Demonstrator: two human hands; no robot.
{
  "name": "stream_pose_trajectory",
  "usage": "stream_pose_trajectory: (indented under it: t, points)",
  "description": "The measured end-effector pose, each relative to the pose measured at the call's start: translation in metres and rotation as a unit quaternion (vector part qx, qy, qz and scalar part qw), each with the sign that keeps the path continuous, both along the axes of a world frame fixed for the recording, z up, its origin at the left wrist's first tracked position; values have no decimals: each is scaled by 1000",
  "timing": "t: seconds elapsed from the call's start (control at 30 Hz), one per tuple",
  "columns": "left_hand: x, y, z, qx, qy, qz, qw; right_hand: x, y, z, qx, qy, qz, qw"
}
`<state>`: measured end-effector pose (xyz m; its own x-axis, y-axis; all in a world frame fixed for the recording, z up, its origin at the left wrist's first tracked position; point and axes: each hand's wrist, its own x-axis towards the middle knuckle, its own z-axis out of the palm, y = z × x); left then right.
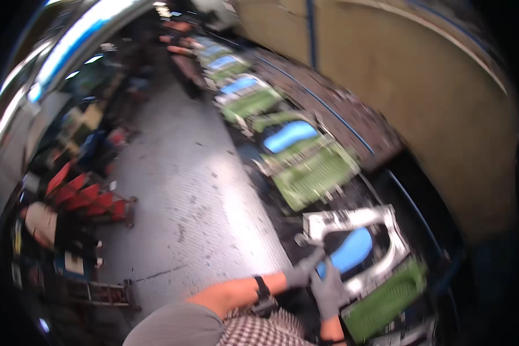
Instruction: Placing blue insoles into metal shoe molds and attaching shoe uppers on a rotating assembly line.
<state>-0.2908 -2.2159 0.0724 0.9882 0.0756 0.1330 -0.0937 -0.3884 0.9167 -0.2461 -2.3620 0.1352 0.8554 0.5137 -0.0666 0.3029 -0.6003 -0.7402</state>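
Observation:
In the head view, a blue sole-shaped piece (352,251) shows within a silvery metal mould frame (395,230) at the lower right. My right hand (328,293), in a grey glove, is closed at the near end of the blue piece, fingers overlapping it. My left hand (303,270), also grey-gloved, reaches in from the left beside that same end. Blur hides its fingers, so whether it grips the piece is unclear. A green ribbed mould plate (386,301) lies next to my right hand. Farther along, another green mould (317,173) carries a blue sole-shaped piece (291,136).
Several more green moulds with blue pieces line the row toward the back, where a person (181,49) stands. A grey floor aisle (179,173) runs along the left. Red stacked shapes (86,193) and another person (43,225) are beyond it. A tan panel (415,104) bounds the right.

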Motion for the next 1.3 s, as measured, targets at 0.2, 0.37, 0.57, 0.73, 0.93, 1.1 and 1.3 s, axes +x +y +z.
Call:
stream_pose_trajectory:
  t: [0.2,0.37,0.57,0.73,0.93,1.1,1.3]
  points:
    - [-88,39,19,-363,241,76,897,-26,6,9,-18,15,-7,1000]
    - [-161,170,26,-114,263,78,955,-36,54,7,-50,-27,-84,995]
    - [-256,341,14,-38,425,218,878,-43,110,4,-61,13,-199,978]
    - [-269,410,-16,-30,449,249,857,-43,143,-10,-34,4,-234,972]
    - [-250,421,-12,-61,425,208,879,-46,164,-15,-63,-47,-226,971]
    - [-263,451,-17,-45,462,205,862,-43,186,-20,-57,-54,-229,970]
    - [-287,475,-39,-35,478,238,845,-37,219,-7,-73,-50,-215,973]
